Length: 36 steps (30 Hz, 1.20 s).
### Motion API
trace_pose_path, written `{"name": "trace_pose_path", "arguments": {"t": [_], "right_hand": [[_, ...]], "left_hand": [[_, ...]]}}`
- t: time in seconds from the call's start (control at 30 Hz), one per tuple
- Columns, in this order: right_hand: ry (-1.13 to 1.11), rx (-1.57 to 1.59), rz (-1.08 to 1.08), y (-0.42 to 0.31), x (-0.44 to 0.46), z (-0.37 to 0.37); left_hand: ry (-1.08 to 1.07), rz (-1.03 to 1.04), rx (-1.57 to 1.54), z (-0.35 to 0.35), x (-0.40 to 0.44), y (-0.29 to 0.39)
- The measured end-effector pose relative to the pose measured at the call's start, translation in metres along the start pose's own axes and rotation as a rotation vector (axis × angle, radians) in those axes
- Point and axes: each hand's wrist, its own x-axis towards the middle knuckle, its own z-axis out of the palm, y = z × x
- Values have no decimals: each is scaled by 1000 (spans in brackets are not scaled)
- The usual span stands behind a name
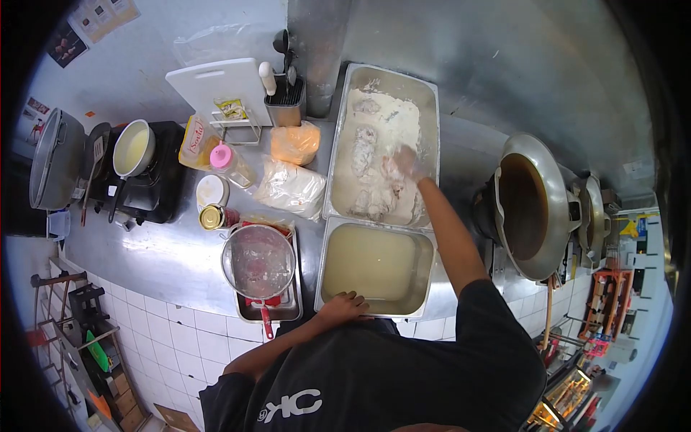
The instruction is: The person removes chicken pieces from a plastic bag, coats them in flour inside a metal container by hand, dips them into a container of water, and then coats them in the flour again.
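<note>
My right hand (pixel 407 162), smeared by motion, is inside a deep steel pan (pixel 337 169) of white flour (pixel 403 119). It is over floured pieces that look like raw chicken (pixel 394 173); whether it grips one I cannot make out. More coated pieces (pixel 364 151) lie to its left in the flour. My left hand (pixel 344 308) rests on the near left rim of a second steel pan (pixel 432 270), fingers stretched over the edge. That pan holds a pale, cloudy liquid (pixel 371 263) and stands directly in front of the flour pan.
Left of the pans, a red-handled strainer (pixel 259 261) lies over a tray. Behind it are a bag of white powder (pixel 291 187), an orange bag (pixel 295 142) and a pink-capped bottle (pixel 232 164). A saucepan (pixel 134 149) sits on a stove. At right stands a wok of dark oil (pixel 524 205).
</note>
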Motion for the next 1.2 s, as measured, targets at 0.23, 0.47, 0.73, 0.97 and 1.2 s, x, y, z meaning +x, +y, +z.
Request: {"name": "trace_pose_path", "arguments": {"t": [0.23,0.47,0.73,0.97,1.2], "right_hand": [[-418,-194,49,-77,11,-13],[-494,-141,-230,-52,-83,30],[-448,-354,-103,-74,-56,-7],[-342,-92,-382,-107,17,17],[-630,-402,-326,-120,-55,83]], "left_hand": [[-29,-17,-24,-1,-2,-1],[-74,-4,-12,-6,-1,2],[-65,-18,-26,-5,-2,1],[-26,11,-6,2,-4,-3],[-42,11,-1,1,-4,2]]}}
